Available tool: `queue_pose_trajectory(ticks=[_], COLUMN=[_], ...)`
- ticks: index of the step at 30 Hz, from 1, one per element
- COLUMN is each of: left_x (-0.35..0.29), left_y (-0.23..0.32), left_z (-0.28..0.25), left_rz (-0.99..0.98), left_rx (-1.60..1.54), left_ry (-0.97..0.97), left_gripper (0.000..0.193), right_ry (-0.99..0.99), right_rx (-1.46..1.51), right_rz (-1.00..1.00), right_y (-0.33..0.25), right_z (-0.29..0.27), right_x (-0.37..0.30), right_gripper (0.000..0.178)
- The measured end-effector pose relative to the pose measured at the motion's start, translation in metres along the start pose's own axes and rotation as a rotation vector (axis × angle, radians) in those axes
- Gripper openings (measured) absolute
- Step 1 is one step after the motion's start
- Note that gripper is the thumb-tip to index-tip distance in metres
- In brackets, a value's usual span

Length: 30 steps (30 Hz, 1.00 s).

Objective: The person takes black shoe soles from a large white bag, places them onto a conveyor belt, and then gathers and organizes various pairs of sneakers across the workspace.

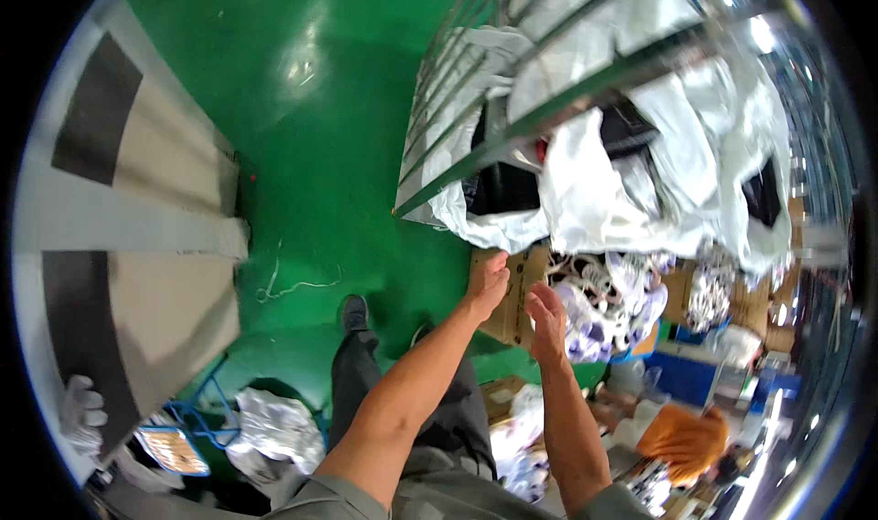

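My left hand (489, 287) reaches forward, fingers fairly straight, just below the hanging edge of a white plastic bag (585, 209). I cannot tell whether its fingertips touch the bag. My right hand (546, 314) is beside a cardboard box (510, 311), its fingers loosely bent and apart. Nothing shows in either hand. To the right of it, several white and purple shoes (604, 305) are heaped up. Above both hands is a metal wire cage (549, 108) that holds white bags with black items inside.
Tall grey and beige panels (174, 182) line the left side. String (297, 289) lies on the green floor (320, 154). A blue-framed stool (206, 410) and a silver bag (270, 433) are at lower left. Another person in orange (686, 442) is at lower right, among boxes.
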State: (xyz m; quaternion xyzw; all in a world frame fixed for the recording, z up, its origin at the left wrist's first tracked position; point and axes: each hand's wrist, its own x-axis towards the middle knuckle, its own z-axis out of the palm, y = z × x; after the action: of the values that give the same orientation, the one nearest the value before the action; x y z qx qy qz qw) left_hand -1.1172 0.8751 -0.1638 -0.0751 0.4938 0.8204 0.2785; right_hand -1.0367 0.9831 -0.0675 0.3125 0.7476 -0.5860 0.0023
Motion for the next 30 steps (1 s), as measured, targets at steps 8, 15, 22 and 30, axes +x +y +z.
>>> queue_pose_trajectory(ticks=[8,15,22,30], left_x=[0.182,0.213,0.203,0.21], left_y=[-0.07,-0.104,-0.073,-0.075], left_z=[0.011,-0.056,-0.068,-0.072], left_rz=[0.355,-0.125,-0.138,0.149], left_rx=[-0.004,0.788,-0.4,-0.905], left_ry=[0.307,0.768,0.799,0.551], left_gripper=[0.041,0.021,0.019,0.02], right_ry=[-0.186,-0.292,-0.283,-0.306], right_rx=[0.022,-0.092,-0.529,-0.42], right_rz=[-0.093,-0.027,-0.098,0.066], right_y=[0.035,0.058,0.038,0.018], right_z=[0.075,0.149,0.164,0.173], right_x=[0.26,0.356,0.351,0.362], right_gripper=[0.047,0.029,0.075,0.038])
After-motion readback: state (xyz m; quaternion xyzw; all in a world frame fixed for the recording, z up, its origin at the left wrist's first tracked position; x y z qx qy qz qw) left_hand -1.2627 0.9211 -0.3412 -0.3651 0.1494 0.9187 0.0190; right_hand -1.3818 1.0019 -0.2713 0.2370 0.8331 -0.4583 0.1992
